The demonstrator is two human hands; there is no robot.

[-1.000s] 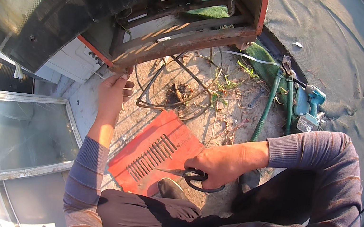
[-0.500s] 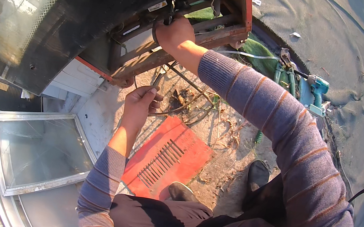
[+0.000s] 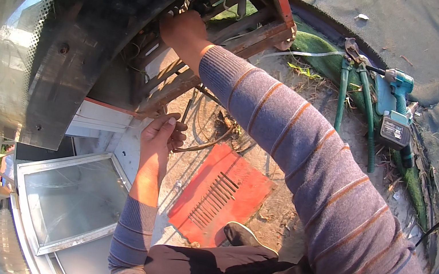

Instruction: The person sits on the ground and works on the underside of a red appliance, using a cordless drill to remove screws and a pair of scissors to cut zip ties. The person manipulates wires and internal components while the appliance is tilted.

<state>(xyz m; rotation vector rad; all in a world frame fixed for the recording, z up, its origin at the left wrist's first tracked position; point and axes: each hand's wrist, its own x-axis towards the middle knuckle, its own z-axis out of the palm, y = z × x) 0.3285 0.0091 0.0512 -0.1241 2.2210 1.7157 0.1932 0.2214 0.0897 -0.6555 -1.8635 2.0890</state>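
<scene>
My left hand [image 3: 161,130] is closed, thumb against fingers, on a thin dark cable [image 3: 209,146] that curves over the ground below a metal machine frame [image 3: 175,90]. My right hand [image 3: 187,32] reaches in among the wires and bars of that frame, under a large dark panel [image 3: 89,28]. Its fingers are curled and mostly hidden, so what they grip does not show. The frame is rusty brown with a red edge and leans over both hands.
A red slotted metal sheet [image 3: 245,192] lies between my feet and the machine. To the right are green-handled bolt cutters [image 3: 368,112] and a teal cordless power tool [image 3: 399,86] beside dark ground cloth [image 3: 389,26]. A framed glass pane [image 3: 75,203] rests at left.
My right hand has gone deeper into the frame. My left hand keeps its pinch on the cable. The view has shifted, showing more of the power tool and cutters.
</scene>
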